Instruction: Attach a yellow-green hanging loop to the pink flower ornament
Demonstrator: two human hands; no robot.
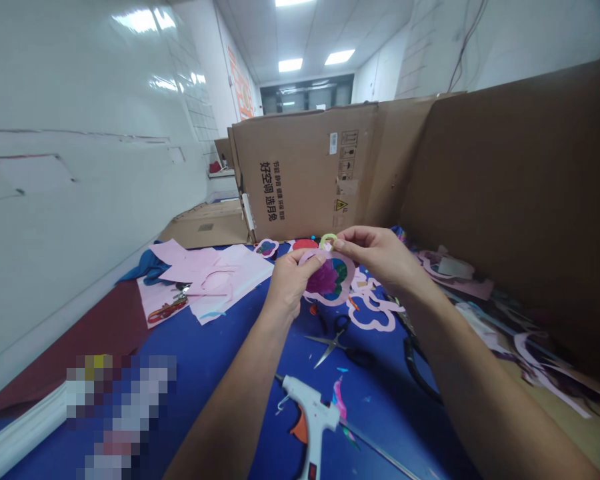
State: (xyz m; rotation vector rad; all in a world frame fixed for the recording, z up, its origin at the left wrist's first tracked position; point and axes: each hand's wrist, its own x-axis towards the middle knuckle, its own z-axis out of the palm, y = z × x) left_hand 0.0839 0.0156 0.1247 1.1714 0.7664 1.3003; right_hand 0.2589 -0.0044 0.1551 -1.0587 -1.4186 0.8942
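Left hand: the left hand (290,277) is raised above the desk, its fingers and thumb pinched shut on the left upper edge of the pink flower cutout (333,280).
Right hand: the right hand (375,257) is beside it at the same height, its fingertips closed on the top edge of the same cutout, just beside the green loop (329,238).
Flower cutout: a scalloped pink frame with a purple and green flower picture inside. It is held up between both hands, facing the person and clear of the desk. Most of it hangs below the right hand's fingers and to the right of the left hand's knuckles.
Green loop: a small ring of light green at the top of the cutout, above the fingertips. Whether it is fixed to the frame cannot be told.
Desk: the blue desk (220,360) carries scissors (337,343) right below the hands, open and black-handled. A white glue gun (313,417) lies nearer the person, between the forearms.
Pink frames: empty scalloped pink frames (375,313) lie flat just under the right wrist.
Pink sheets: loose pink paper sheets (220,273) lie to the left of the left hand, with cut-out holes in them.
Large box: a tall cardboard box (300,173) with printed characters stands behind the hands. Its inside is not visible.
Flat box: a low cardboard box (207,227) lies to its left, closed.
Cardboard wall: a cardboard wall (520,200) runs along the right, with paper scraps at its foot.
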